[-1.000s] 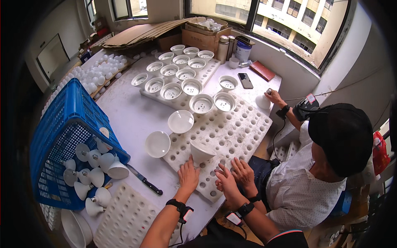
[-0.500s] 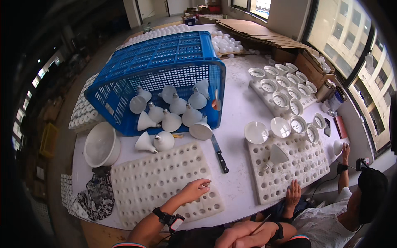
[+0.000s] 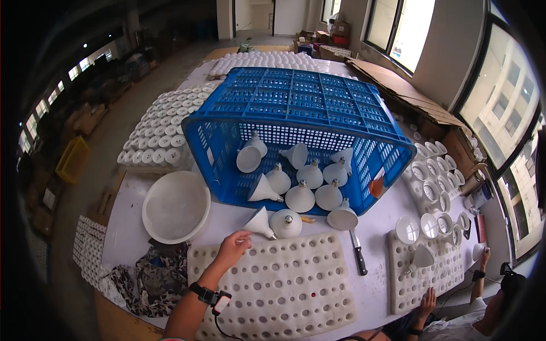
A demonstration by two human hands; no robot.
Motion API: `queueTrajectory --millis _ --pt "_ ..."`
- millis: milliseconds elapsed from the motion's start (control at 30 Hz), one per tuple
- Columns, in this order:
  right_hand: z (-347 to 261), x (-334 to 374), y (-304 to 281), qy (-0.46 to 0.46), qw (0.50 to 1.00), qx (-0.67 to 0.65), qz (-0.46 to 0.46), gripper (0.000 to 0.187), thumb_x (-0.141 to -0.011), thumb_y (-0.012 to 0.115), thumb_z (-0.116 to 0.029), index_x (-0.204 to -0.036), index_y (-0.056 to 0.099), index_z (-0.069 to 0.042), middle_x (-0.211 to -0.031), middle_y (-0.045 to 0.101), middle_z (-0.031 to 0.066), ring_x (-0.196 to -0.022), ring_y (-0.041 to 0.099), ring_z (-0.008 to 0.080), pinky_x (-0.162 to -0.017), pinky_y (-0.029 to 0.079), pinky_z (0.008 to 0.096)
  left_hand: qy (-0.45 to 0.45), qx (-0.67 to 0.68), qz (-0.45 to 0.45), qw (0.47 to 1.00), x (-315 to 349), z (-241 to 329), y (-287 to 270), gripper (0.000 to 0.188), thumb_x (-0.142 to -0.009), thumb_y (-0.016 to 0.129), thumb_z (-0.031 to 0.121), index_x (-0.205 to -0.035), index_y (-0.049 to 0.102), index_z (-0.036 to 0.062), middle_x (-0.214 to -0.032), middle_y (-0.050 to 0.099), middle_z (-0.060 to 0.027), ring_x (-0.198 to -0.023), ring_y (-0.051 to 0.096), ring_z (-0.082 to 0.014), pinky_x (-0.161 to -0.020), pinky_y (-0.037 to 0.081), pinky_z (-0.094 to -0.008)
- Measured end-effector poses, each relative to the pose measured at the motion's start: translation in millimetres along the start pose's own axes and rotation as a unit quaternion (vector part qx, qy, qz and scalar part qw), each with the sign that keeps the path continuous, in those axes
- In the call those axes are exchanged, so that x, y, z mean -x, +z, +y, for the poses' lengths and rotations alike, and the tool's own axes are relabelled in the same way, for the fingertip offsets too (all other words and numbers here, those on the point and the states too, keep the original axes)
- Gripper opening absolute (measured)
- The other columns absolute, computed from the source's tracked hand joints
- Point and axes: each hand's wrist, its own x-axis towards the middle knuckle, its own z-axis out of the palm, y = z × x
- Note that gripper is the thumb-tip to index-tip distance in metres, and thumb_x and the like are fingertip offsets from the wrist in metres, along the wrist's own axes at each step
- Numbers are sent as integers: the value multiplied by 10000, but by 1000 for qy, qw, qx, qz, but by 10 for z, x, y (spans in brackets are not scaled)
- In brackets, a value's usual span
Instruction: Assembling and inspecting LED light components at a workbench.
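My left hand [image 3: 234, 249] reaches over the far left part of a white foam board [image 3: 273, 284] full of round holes. Its fingers are partly extended and hold nothing. Their tips come right up to the rim of a white cone-shaped lamp bulb [image 3: 259, 223] lying on its side; whether they touch it I cannot tell. Beside that bulb another white lamp bulb [image 3: 285, 225] stands with its screw base up. Just beyond, a blue plastic crate [image 3: 301, 121] lies on its side with several more such bulbs inside. My right hand is out of view.
A white basin [image 3: 176, 207] and camouflage cloth [image 3: 151, 278] sit at left. A black-handled knife [image 3: 359, 256] lies right of my board. A co-worker's hand [image 3: 426, 302] rests by a second foam board [image 3: 402, 278] with bulb parts. Trays of white parts [image 3: 162, 128] stand behind.
My left hand has moved from over the board's right part to the bulb at its far left edge. The view has swung left, and my right hand has left it.
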Motion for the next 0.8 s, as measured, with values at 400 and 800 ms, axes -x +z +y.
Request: queueTrajectory --millis 400,800 --pt "-40 1745 -1961 301 658 417 550 150 -910 470 -90 -984 584 -29 -723 589 69 -587 516 114 -554 425 265 223 -239 264 907 -2862 371 -353 513 -790 663 167 -1238 468 10 -1221 509 -222 -1117 501 -362 -936 409 -436" --pt "-593 2191 -2250 361 631 383 570 215 -900 515 -138 -1054 621 -31 -685 601 16 -504 464 66 -476 409 225 277 -405 175 854 -2811 667 -257 300 -855 601 203 -1096 589 24 -1070 593 -220 -1004 539 -402 -821 438 -448"
